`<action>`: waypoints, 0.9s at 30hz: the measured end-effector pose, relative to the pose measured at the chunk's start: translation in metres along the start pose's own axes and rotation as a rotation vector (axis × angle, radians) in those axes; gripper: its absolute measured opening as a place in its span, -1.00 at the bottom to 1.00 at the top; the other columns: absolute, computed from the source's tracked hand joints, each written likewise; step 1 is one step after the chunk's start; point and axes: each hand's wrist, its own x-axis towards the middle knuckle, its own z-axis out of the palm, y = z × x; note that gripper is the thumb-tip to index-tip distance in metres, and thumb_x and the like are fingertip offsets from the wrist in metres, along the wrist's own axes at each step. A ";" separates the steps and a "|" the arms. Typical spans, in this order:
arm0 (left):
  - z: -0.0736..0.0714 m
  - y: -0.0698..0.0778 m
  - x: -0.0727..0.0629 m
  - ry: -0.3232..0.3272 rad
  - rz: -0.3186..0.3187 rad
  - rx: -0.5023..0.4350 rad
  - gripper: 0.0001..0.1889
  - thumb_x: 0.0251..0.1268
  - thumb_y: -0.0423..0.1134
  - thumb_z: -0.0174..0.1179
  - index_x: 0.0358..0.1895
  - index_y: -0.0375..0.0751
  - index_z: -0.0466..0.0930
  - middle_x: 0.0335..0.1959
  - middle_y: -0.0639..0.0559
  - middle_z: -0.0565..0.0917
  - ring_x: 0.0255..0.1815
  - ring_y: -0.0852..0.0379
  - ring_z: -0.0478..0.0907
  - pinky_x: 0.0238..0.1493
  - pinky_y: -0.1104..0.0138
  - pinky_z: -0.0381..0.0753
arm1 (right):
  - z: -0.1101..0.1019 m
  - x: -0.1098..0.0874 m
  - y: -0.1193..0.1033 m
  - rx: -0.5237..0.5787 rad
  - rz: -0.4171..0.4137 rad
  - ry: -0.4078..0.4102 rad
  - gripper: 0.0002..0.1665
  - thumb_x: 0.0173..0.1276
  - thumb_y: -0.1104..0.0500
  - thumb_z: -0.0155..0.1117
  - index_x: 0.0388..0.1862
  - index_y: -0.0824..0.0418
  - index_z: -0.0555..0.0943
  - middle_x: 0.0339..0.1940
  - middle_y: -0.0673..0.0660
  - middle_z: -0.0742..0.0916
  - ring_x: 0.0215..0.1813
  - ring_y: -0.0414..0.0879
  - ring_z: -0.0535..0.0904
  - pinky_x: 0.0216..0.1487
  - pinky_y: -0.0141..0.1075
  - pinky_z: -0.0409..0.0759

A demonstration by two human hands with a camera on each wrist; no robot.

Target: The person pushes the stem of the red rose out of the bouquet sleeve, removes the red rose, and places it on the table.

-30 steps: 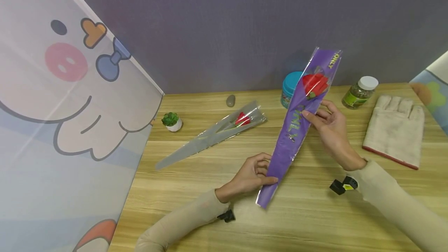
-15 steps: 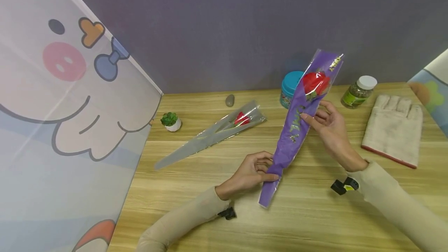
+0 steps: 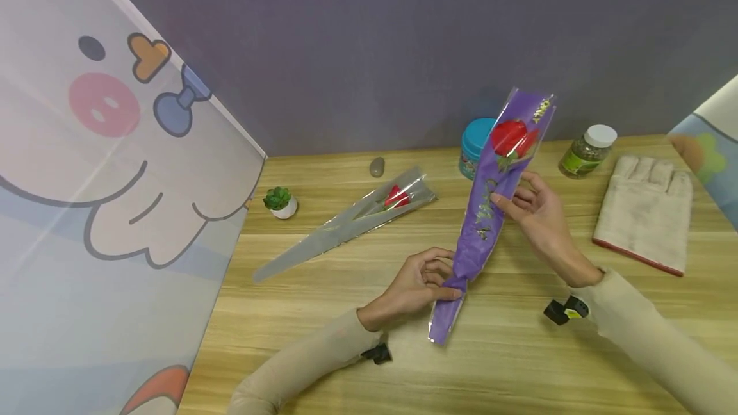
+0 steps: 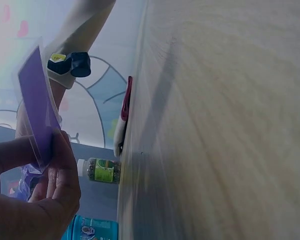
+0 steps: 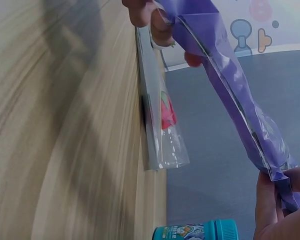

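A red rose in a purple wrapper (image 3: 476, 226) is held up at a slant above the table, flower end away from me. My left hand (image 3: 416, 283) pinches the wrapper near its narrow lower end, where it is twisted and creased. With thumb and fingers my right hand (image 3: 533, 211) grips its right edge, below the red bloom (image 3: 510, 138). In the right wrist view the creased back of the purple sleeve (image 5: 230, 85) shows between both hands. A second rose in a grey clear wrapper (image 3: 340, 228) lies on the table to the left.
Along the back of the wooden table (image 3: 369, 364) stand a potted succulent (image 3: 281, 202), a grey stone (image 3: 377, 166), a blue-lidded tub (image 3: 474, 146) partly behind the wrapper, and a white-capped jar (image 3: 588, 151). Cotton gloves (image 3: 644, 213) lie at the right. A grey wall (image 3: 357, 50) closes the back.
The purple wrapper has become twisted and bunched just above my left hand, where it was flat. Its flower end has turned slightly and dipped a little. Both hands keep their hold.
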 end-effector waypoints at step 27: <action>0.002 0.006 0.003 0.039 0.044 -0.008 -0.53 0.20 -0.55 0.42 0.21 -0.28 0.64 0.05 -0.35 0.74 -0.12 0.18 0.75 -0.12 0.48 0.72 | 0.015 -0.022 0.001 -0.184 0.020 -0.035 -0.53 0.41 0.36 0.40 0.17 0.00 0.50 -0.18 -0.34 0.82 -0.13 -0.41 0.78 -0.13 -0.54 0.72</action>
